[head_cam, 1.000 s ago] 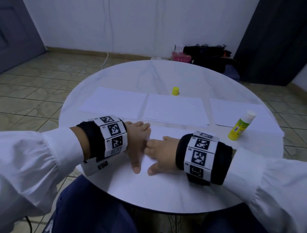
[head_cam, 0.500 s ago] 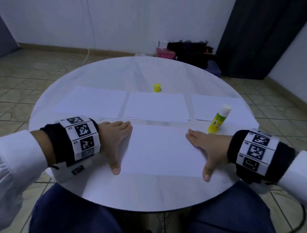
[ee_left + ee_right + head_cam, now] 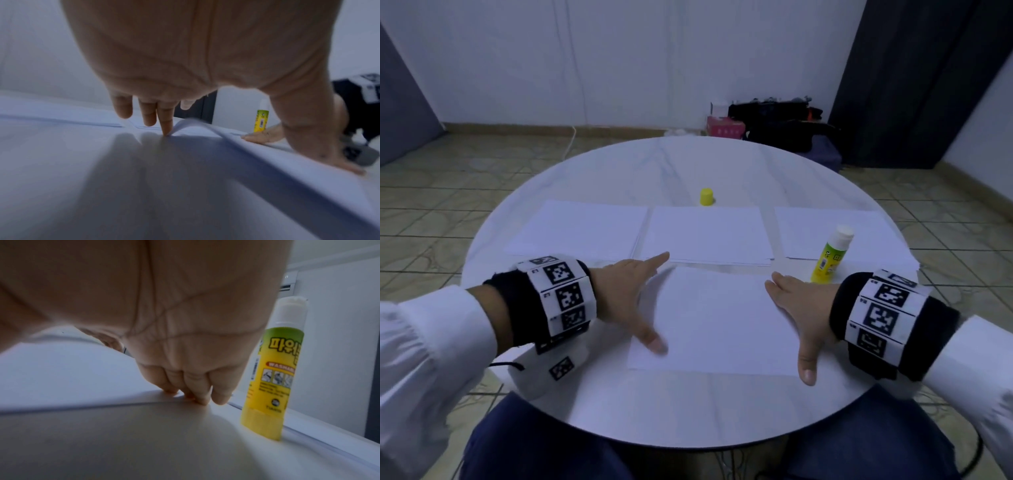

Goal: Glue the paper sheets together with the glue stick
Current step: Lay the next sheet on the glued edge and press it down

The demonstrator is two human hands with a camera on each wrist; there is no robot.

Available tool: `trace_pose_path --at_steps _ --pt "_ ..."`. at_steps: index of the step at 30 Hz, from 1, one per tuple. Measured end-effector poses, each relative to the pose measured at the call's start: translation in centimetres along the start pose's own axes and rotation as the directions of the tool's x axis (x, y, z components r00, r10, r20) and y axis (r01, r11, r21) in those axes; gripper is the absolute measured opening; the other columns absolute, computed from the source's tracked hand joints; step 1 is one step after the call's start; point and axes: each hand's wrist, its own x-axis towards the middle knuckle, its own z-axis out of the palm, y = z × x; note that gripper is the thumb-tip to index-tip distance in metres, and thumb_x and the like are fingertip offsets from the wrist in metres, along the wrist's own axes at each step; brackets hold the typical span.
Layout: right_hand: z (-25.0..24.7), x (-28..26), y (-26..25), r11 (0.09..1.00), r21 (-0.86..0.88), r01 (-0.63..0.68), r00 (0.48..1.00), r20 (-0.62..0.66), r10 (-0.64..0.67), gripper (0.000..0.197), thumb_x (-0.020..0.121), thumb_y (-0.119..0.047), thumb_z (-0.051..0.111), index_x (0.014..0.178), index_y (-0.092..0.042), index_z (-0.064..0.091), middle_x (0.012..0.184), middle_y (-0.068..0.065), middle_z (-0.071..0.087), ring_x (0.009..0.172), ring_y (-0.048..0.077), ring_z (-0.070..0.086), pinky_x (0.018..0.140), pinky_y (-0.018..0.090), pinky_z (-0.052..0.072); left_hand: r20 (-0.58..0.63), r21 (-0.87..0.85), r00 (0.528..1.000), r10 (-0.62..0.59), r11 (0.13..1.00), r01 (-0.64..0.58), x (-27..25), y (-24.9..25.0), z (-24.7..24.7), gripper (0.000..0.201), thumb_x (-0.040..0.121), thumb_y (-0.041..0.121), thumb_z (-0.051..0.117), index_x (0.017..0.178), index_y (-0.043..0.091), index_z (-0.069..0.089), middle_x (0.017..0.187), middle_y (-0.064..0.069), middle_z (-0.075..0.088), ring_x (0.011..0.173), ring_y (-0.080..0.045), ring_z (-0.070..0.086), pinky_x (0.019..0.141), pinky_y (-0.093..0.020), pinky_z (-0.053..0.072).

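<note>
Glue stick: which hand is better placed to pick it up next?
Probably the right. The glue stick stands uncapped just beyond the right hand, at the front sheet's right edge. The left hand is across the sheet, at its left edge.

A round white worktop [image 3: 619, 164] with faint marbled veining stands on a floor of beige tiles [image 3: 448, 192]. Behind it runs a plain white wall [image 3: 619, 58] with a brown skirting board [image 3: 551, 131] along its foot. A white cable [image 3: 570, 140] trails from the wall down onto the tiles. At the far right hangs a dark curtain [image 3: 914, 78]. Against the wall beside it lie a pink box [image 3: 724, 127], a small white box [image 3: 719, 108] on top of it, and a heap of black bags [image 3: 780, 123]. A grey door [image 3: 400, 113] shows at the left edge.
</note>
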Motion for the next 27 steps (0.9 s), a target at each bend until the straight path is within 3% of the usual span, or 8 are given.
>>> trace_pose_path --at_steps 6,10,12,16,19,21,23,27 --pt "0.1 -0.2 0.0 1.000 0.020 0.014 1.000 -0.013 -0.014 0.143 0.060 -0.044 0.085 0.146 -0.008 -0.023 0.155 0.007 -0.026 0.146 0.019 -0.013 0.119 0.033 0.006 -0.008 -0.523 1.000 0.006 0.852 -0.009 -1.5 0.0 -0.1 0.118 0.070 0.029 0.084 0.150 0.040 -0.002 0.140 0.007 0.038 0.110 -0.013 0.056 0.092 -0.024 0.047" --pt "0.3 -0.5 0.2 0.997 0.078 0.013 0.999 -0.030 -0.011 0.146 0.059 -0.043 0.086 0.145 -0.008 -0.026 0.154 0.007 -0.028 0.146 0.019 -0.012 0.119 0.033 0.008 -0.090 -0.763 0.993 -0.076 0.646 -0.020 -2.7 0.3 1.5 0.079 0.075 -0.007 0.074 0.131 0.038 0.040 0.133 -0.006 0.037 0.096 -0.022 0.061 0.069 -0.026 0.058" --pt "0.6 -0.6 0.5 0.990 0.139 0.013 0.998 -0.059 -0.005 0.149 0.057 -0.042 0.088 0.144 -0.008 -0.029 0.153 0.008 -0.030 0.146 0.019 -0.012 0.119 0.032 0.008 -0.113 -0.759 0.991 -0.070 0.650 -0.041 -2.8 0.2 2.3 0.061 0.076 -0.013 0.069 0.113 0.034 0.054 0.119 -0.007 0.048 0.080 -0.020 0.064 0.066 -0.028 0.057" --pt "1.3 -1.5 0.6 0.967 0.249 0.050 0.991 -0.129 -0.017 0.148 0.055 -0.036 0.089 0.145 -0.014 -0.027 0.153 0.009 -0.029 0.145 0.020 -0.015 0.119 0.035 0.007 -0.187 -0.627 0.982 -0.041 0.774 -0.087 -2.7 -0.4 3.0 0.039 0.079 -0.009 0.066 0.094 0.027 0.067 0.051 0.013 0.058 0.042 0.002 0.050 0.050 -0.009 0.041" --pt "1.8 -2.2 0.5 0.928 0.364 0.076 0.985 -0.174 -0.013 0.118 0.061 -0.036 0.086 0.148 -0.017 0.008 0.157 0.004 -0.007 0.145 0.016 0.006 0.114 0.030 0.021 -0.256 -0.580 0.966 -0.046 0.807 -0.115 -2.7 -0.8 3.0 0.044 0.081 -0.005 0.066 0.088 0.038 0.068 0.049 0.014 0.052 0.041 0.002 0.046 0.051 -0.007 0.037" --pt "1.7 -2.0 0.4 0.862 0.497 0.097 0.970 -0.239 0.029 0.076 0.059 -0.048 0.082 0.120 -0.030 0.040 0.142 0.000 0.026 0.126 0.014 0.037 0.099 0.027 0.037 -0.305 -0.591 0.951 -0.046 0.792 -0.151 -2.8 -1.3 2.7 0.051 0.081 -0.002 0.068 0.083 0.049 0.067 0.051 0.014 0.050 0.044 0.001 0.043 0.053 -0.008 0.037" --pt "1.5 -1.5 0.3 0.719 0.679 0.150 0.944 -0.314 0.099 0.048 0.065 -0.046 0.080 0.099 -0.030 0.050 0.114 -0.005 0.046 0.097 0.008 0.048 0.082 0.021 0.040 -0.368 -0.604 0.928 -0.056 0.774 -0.193 -2.8 -2.0 2.3 0.060 0.081 0.001 0.070 0.075 0.060 0.067 0.059 0.012 0.049 0.050 -0.002 0.042 0.057 -0.010 0.039" --pt "0.5 -0.1 -0.5 0.352 0.916 0.193 0.936 -0.279 0.213 0.019 0.079 -0.027 0.074 0.095 -0.020 0.066 0.090 -0.009 0.061 0.071 0.006 0.053 0.064 0.019 0.041 -0.412 -0.625 0.908 -0.075 0.748 -0.222 -2.1 -2.8 1.0 0.061 0.080 0.004 0.073 0.072 0.064 0.066 0.074 0.002 0.057 0.068 -0.010 0.051 0.073 -0.016 0.044"
